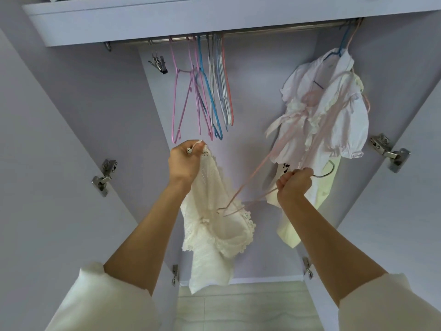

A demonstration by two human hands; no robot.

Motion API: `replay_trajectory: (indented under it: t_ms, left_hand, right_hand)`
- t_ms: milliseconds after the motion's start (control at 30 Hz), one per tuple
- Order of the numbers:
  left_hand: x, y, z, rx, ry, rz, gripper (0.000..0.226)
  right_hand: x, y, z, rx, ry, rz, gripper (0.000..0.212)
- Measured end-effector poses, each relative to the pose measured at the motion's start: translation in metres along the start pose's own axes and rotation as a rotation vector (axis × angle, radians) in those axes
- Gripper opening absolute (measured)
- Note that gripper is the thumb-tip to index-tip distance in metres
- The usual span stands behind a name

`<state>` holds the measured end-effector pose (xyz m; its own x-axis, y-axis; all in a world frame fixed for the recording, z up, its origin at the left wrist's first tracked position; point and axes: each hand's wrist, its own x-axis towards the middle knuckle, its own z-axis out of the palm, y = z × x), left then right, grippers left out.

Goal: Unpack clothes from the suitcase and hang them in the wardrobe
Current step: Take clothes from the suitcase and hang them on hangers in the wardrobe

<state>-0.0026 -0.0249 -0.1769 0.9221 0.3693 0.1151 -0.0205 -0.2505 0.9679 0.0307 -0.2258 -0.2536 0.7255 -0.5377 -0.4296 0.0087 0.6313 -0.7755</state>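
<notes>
My left hand grips the strap and top edge of a cream lace garment, which hangs down in front of the open wardrobe. My right hand is curled round the neck of a pale pink wire hanger, its metal hook sticking out to the right. The hanger's far end pokes into the garment's scalloped opening. Overhead runs the metal rail. Several empty coloured hangers hang from it at the left. The suitcase is out of view.
White blouses with pink ribbons and a pale yellow garment hang at the rail's right end. A metal clip dangles at the rail's left. Both wardrobe doors stand open, with hinges at the sides. Tiled floor lies below.
</notes>
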Motion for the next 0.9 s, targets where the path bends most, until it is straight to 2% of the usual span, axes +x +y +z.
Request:
replay_trajectory:
  t_ms: [100,233,300,367,467,533,600,700,767,900]
  left_hand:
    - [-0.007,-0.003,0.003,-0.083,-0.003,-0.067,0.011]
    - [-0.007,0.007,0.003,-0.342,-0.033,-0.130,0.019]
    - [-0.005,0.015,0.003,-0.433,-0.069,-0.138,0.018]
    - [-0.004,0.025,0.002,-0.522,-0.094,-0.177,0.028]
    - [0.003,0.035,0.000,-0.613,-0.095,-0.180,0.035]
    - [0.008,0.038,-0.005,-0.567,-0.063,-0.117,0.029]
    - [0.011,0.037,-0.011,-0.414,0.007,-0.044,0.015]
    - [0.018,0.022,-0.021,-0.112,0.139,0.031,0.023]
    - [0.018,0.010,-0.025,0.035,0.165,0.072,0.022]
    - [0.018,-0.003,-0.024,0.090,0.182,0.041,0.017]
  right_hand:
    - [0.000,0.002,0.004,-0.025,0.034,-0.058,0.038]
    - [0.002,0.038,0.000,-0.046,0.087,-0.045,0.037]
    - [0.001,0.057,-0.005,-0.110,0.109,0.011,0.031]
    - [-0.001,0.072,-0.012,-0.177,0.079,0.068,0.029]
    - [-0.008,0.090,-0.022,-0.391,0.010,0.016,0.021]
    - [-0.008,0.098,-0.030,-0.451,-0.005,-0.098,0.025]
    - [-0.004,0.095,-0.038,-0.521,-0.047,-0.228,0.031]
    - [0.006,0.081,-0.047,-0.681,-0.120,-0.392,0.032]
    - [0.012,0.072,-0.050,-0.768,-0.160,-0.492,0.033]
    - [0.013,0.058,-0.049,-1.041,-0.332,-0.715,0.032]
